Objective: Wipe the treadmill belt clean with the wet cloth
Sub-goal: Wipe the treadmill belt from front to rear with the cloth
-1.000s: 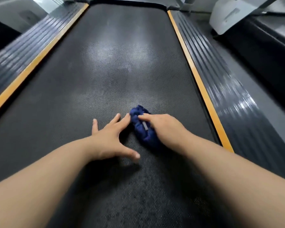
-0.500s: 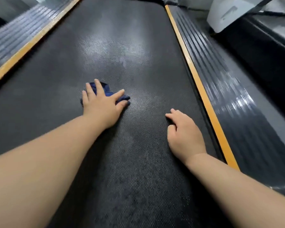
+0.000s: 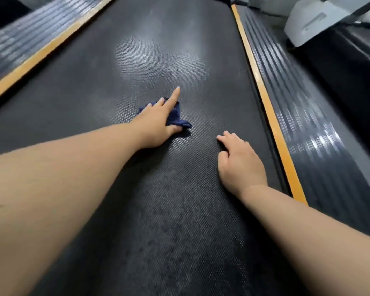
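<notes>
L hand [image 3: 156, 124] flat w/ straight fingers pressing blue cloth [image 3: 176, 118] onto treadmill belt [image 3: 137, 210], mid-belt; index finger sticks fwd. R hand [image 3: 239, 163] rests on belt, holds nothing, near orange edge strip [image 3: 271, 124], apart from cloth.

**left hand on the cloth, mid-belt**

the left hand [image 3: 156, 122] presses a bunched dark blue cloth [image 3: 176, 118] flat against the black textured treadmill belt [image 3: 158, 221], fingers straight, the forefinger reaching past the cloth. the right hand [image 3: 239, 163] rests on the belt near the right orange strip [image 3: 271, 124], apart from the cloth. ribbed grey side rails [image 3: 308, 124] flank the belt.
</notes>
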